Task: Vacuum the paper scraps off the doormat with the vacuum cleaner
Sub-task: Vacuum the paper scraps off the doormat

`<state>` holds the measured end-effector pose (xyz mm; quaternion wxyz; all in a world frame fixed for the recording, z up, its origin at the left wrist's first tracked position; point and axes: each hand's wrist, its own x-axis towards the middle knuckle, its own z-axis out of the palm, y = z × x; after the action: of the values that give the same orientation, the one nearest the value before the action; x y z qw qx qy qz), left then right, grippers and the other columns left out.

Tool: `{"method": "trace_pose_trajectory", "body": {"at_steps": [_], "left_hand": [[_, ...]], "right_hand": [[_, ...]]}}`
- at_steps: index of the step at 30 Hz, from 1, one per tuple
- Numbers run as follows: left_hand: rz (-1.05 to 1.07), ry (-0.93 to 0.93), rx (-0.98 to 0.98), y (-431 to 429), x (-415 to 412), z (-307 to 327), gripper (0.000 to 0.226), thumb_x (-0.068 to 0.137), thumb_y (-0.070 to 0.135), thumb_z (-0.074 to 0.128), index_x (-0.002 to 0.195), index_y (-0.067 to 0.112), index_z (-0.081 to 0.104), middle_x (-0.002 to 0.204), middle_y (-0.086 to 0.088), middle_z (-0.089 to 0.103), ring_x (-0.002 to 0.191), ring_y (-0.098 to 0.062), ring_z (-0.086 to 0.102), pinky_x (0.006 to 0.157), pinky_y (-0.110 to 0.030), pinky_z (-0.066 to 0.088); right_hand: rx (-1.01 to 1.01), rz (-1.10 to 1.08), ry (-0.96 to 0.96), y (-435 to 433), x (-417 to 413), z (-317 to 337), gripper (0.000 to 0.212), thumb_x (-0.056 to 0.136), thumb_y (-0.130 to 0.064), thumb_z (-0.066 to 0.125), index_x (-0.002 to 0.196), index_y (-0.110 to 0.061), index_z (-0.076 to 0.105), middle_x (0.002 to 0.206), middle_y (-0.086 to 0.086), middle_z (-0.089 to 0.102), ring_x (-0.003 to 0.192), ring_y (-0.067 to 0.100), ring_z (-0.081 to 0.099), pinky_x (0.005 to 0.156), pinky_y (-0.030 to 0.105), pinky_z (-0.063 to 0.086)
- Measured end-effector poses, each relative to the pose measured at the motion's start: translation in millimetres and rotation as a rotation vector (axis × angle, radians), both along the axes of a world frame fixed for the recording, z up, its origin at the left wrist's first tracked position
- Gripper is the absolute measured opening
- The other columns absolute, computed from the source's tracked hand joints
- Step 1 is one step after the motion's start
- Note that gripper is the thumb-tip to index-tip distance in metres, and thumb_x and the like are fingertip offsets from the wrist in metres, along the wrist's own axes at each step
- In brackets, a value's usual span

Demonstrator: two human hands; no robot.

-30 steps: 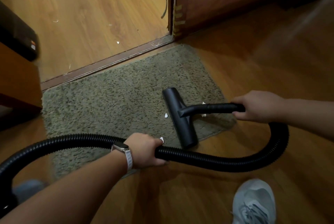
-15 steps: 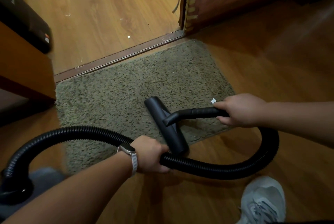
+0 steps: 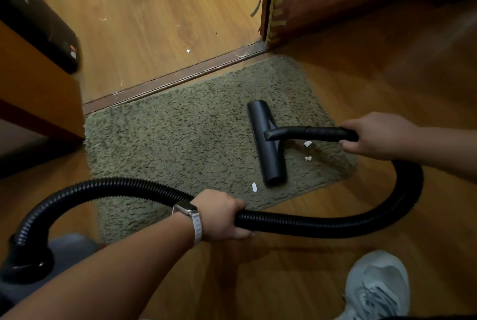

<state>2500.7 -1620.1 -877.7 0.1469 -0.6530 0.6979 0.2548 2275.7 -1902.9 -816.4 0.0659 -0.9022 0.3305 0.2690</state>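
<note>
Both hands stay clamped, right hand (image 3: 379, 136) on wand (image 3: 309, 133), left hand (image 3: 222, 213) on hose (image 3: 322, 224), as the nozzle (image 3: 267, 142) has slid rightward, uncovering three scraps (image 3: 307, 143) left to collect on the doormat (image 3: 180, 138).

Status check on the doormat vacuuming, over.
Left hand gripping black ribbed hose; right hand on wand. Black nozzle on green shaggy doormat. Three white paper scraps remain. Nothing blocking.

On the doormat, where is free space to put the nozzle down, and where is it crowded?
Free: the doormat between the nozzle and the cabinet. Crowded: its right part, with three paper scraps around the nozzle.
</note>
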Motion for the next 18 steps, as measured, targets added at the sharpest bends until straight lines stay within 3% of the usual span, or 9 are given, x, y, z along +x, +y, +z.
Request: {"method": "trace_pose_trajectory", "body": {"at_steps": [5, 9, 18], "left_hand": [[-0.027, -0.014, -0.012, -3, -2, 1, 0.057, 0.082, 0.078, 0.048, 0.098, 0.025, 0.057, 0.089, -0.002, 0.068, 0.084, -0.027, 0.066, 0.073, -0.035, 0.053], [-0.058, -0.016, -0.014, -4, -1, -1, 0.056, 0.083, 0.078, 0.047, 0.098, 0.025, 0.055, 0.09, -0.002, 0.067, 0.085, -0.027, 0.066, 0.07, -0.034, 0.051], [-0.069, -0.012, -0.004, -2, 1, -6, 0.057, 0.081, 0.078, 0.047, 0.099, 0.025, 0.057, 0.092, 0.0, 0.068, 0.084, -0.026, 0.066, 0.073, -0.036, 0.054]], "right_hand": [[0.098, 0.176, 0.012, 3, 0, 8, 0.017, 0.097, -0.046, 0.055, 0.111, -0.038, 0.059, 0.068, -0.007, 0.06, 0.054, 0.006, 0.054, 0.048, 0.026, 0.039], [0.046, 0.339, 0.048, 19, 1, 2, 0.02, 0.095, -0.051, 0.049, 0.109, -0.038, 0.056, 0.078, -0.01, 0.057, 0.066, 0.008, 0.055, 0.057, 0.029, 0.046], [0.043, 0.315, 0.004, 30, 5, -9, 0.024, 0.096, -0.051, 0.049, 0.114, -0.037, 0.055, 0.081, -0.01, 0.056, 0.066, 0.009, 0.053, 0.057, 0.031, 0.045]]}}
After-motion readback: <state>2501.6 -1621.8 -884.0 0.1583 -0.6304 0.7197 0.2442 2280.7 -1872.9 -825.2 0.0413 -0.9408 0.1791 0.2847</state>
